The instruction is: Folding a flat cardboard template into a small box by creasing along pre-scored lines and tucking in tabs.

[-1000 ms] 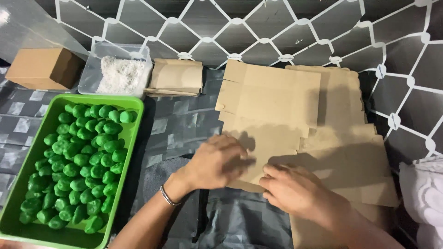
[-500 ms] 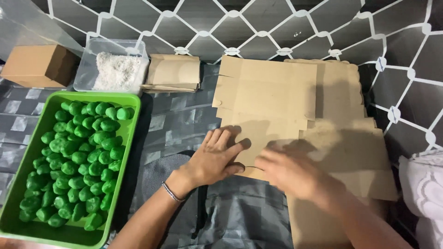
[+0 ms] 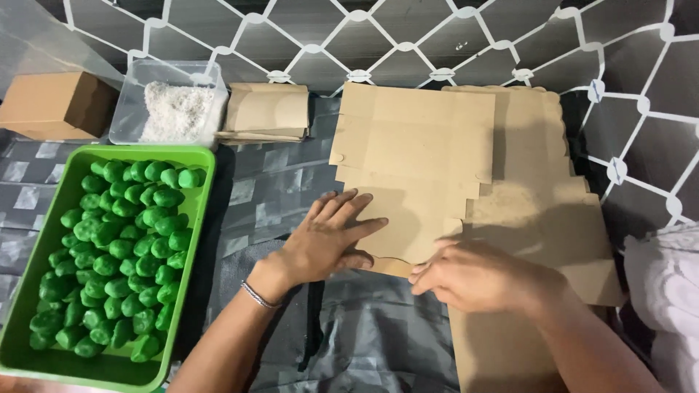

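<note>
A flat, unfolded brown cardboard box blank (image 3: 415,156) lies on top of a stack of similar blanks (image 3: 542,211) on the dark patterned surface. My left hand (image 3: 328,240), with a thin bracelet at the wrist, rests palm down with fingers spread on the near left corner of the top blank. My right hand (image 3: 477,276) lies just to its right, fingers curled at the blank's near edge, pinching or lifting it. Whether the fingers are under the cardboard is hard to tell.
A green tray (image 3: 33,240) full of several small green balls stands at the left. Behind it are a clear tub of white flakes (image 3: 175,109), a closed brown box (image 3: 54,102) and a folded cardboard piece (image 3: 266,113). White cloth (image 3: 666,284) lies at the right edge.
Both hands have slid a little along the near edge of the top blank; the left hand has flattened with fingers spread, and the view has shifted slightly.
</note>
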